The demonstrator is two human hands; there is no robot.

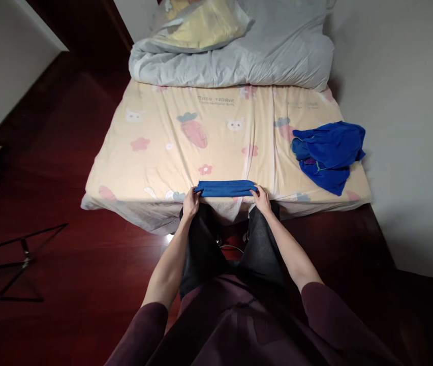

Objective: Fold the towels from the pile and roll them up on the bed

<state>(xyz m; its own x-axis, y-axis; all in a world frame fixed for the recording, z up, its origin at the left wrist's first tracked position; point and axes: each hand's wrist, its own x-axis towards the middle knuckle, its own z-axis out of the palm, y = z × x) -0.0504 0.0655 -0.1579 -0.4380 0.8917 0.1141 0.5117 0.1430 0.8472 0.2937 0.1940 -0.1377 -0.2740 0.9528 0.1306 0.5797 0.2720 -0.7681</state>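
Note:
A blue cloth point(226, 188), folded into a long narrow strip, lies along the near edge of the bed. My left hand point(191, 202) pinches its left end between thumb and fingers. At the right end, my right hand point(262, 199) grips the cloth in the same way. The strip lies flat and fairly straight between both hands. Farther right on the bed is a crumpled heap of blue cloths point(329, 152), with some green edging showing; neither hand touches it.
The bed's sheet point(155, 162) is pale yellow with carrot and rabbit prints. A grey quilt point(270, 66) is bunched across the far end, with a yellow pillow point(209, 25) on it. A white wall borders the right side. Black tripod legs point(24, 262) stand on the dark red floor at left.

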